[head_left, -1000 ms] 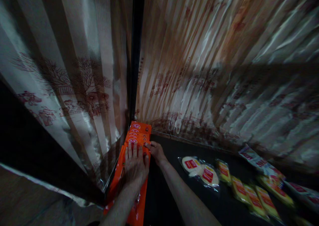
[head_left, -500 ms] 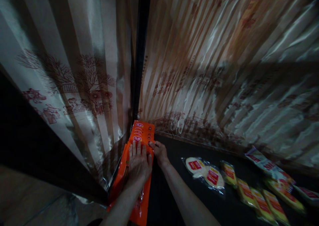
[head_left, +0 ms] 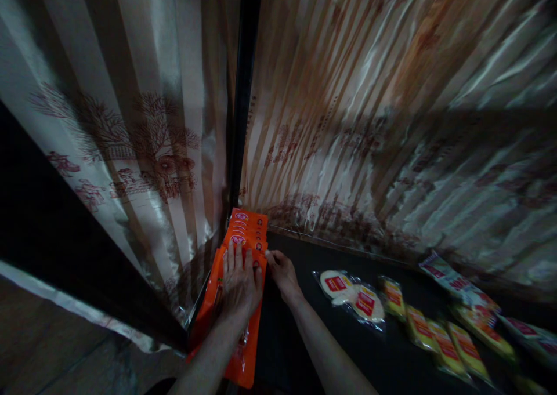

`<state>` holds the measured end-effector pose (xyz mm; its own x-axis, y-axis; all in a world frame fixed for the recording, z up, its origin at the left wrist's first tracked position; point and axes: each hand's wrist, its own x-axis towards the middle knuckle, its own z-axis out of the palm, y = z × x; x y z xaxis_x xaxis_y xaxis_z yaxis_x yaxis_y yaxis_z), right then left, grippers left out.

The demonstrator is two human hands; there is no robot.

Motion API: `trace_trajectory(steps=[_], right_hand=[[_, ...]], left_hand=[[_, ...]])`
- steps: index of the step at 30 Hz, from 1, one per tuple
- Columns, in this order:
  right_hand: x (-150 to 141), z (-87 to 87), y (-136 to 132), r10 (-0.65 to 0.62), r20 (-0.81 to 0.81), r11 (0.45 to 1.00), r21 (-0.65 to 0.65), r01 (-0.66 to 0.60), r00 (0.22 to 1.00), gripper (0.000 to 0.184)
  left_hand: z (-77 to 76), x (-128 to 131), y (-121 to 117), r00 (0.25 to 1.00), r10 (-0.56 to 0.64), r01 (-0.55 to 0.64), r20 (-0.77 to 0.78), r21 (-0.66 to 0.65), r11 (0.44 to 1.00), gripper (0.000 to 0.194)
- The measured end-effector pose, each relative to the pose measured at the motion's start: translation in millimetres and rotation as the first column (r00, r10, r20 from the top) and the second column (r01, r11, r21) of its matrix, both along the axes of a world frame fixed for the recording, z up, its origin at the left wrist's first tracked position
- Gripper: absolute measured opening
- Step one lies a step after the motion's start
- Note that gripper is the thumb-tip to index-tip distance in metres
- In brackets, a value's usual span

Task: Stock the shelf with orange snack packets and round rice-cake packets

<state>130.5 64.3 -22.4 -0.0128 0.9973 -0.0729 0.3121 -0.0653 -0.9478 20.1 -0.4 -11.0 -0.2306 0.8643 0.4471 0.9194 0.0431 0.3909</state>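
Several glossy orange food packets (head_left: 252,338) lie overlapped in a stack at the table's corner, with rows of printed labels showing at the far end. My left hand (head_left: 239,287) rests flat on the upper packet, fingers stretched toward the far end and slightly apart. Beside the stack, my right hand (head_left: 285,274) is curled, its thumb and fingertips closed at the right edge of the orange packets. My left hand and forearm hide part of the upper packet.
On the dark table (head_left: 313,337), to the right, lie clear-wrapped round flat items (head_left: 350,293), several yellow packets with red labels (head_left: 444,345) and a longer printed bag (head_left: 461,282). Printed curtains (head_left: 304,122) hang behind, meeting at a dark post (head_left: 246,76).
My right thumb has drawn back slightly, from lying over the packets to their right edge. My left hand stays flat on the stack. The view has shifted a little.
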Motion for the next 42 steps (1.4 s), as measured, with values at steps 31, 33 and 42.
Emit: trace_trajectory(steps=[31, 33, 42], right_hand=[[-12, 1.0, -14, -0.017, -0.248, 0.993, -0.114, -0.011, 0.969, 0.024], [-12, -0.1, -15, -0.022, -0.241, 0.994, -0.112, -0.006, 0.97, 0.026], [0, 2.7, -67, -0.135, -0.018, 0.99, 0.025, 0.136, 0.991, 0.049]], left_hand=[[1.5, -2, 1, 1.0, -0.023, 0.024, 0.006, -0.131, 0.991, 0.044], [1.1, -3, 1, 0.999, -0.038, 0.039, 0.009, -0.137, 0.99, 0.044], [6.5, -6, -6, 0.999, -0.042, 0.042, -0.013, -0.022, 0.999, 0.045]])
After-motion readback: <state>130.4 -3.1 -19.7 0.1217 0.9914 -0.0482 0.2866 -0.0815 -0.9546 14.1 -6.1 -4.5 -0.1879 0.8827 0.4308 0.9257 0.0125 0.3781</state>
